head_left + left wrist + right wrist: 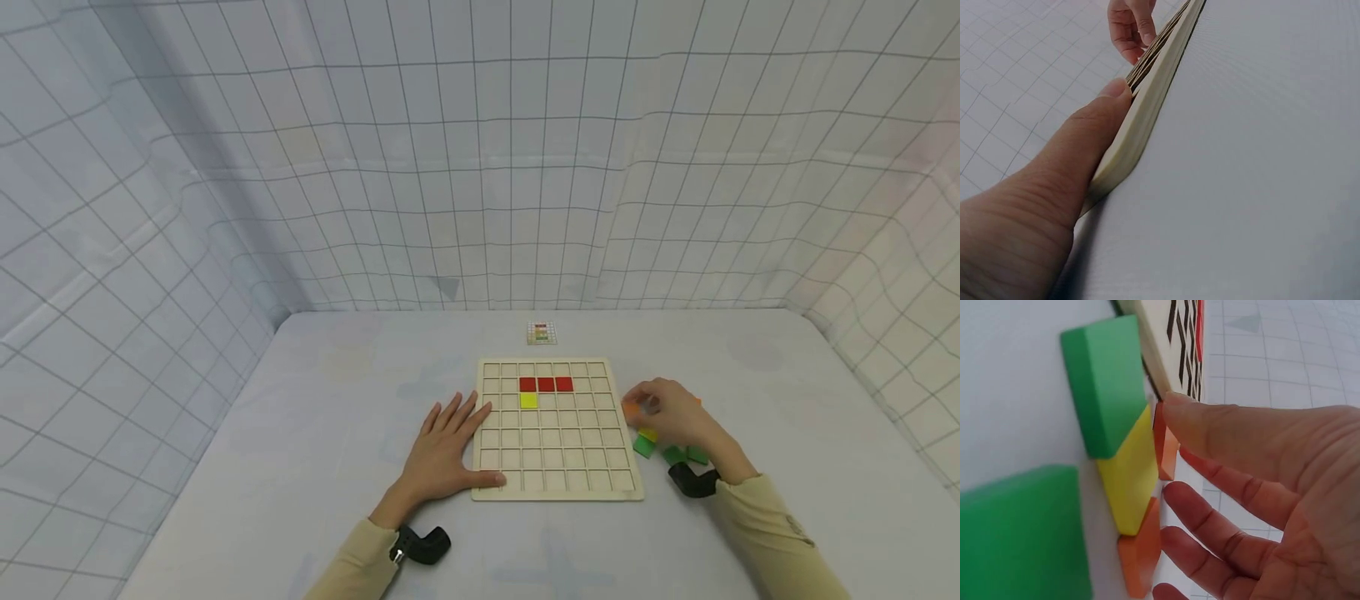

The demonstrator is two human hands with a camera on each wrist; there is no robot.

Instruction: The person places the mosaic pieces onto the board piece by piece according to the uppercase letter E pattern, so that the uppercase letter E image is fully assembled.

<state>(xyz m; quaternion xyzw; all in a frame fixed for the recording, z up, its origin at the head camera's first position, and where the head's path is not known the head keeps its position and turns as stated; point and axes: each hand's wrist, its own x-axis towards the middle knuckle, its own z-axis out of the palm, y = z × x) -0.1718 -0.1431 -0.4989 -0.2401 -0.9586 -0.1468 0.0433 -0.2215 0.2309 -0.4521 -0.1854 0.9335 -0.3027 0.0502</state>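
A square wooden grid board (557,493) lies flat before the person. Three red tiles (546,384) sit side by side in one of its upper rows, with a yellow tile (528,401) below the leftmost. On the board's left edge rests the left hand (442,458), its fingers spread and its thumb over the lower left corner. Just beyond the right edge, the right hand (671,412) has thumb and forefinger at an orange tile (1167,447), pinching it close to the table. Near that hand lie a loose yellow tile (1130,475), another orange tile (1141,553) and several green tiles (643,446).
Behind the board lies a small pattern card (542,333) printed with a coloured grid. White sheeting with dark grid lines (480,183) hangs behind and on both sides of the white table (360,400). Each wrist wears a black camera mount (423,546).
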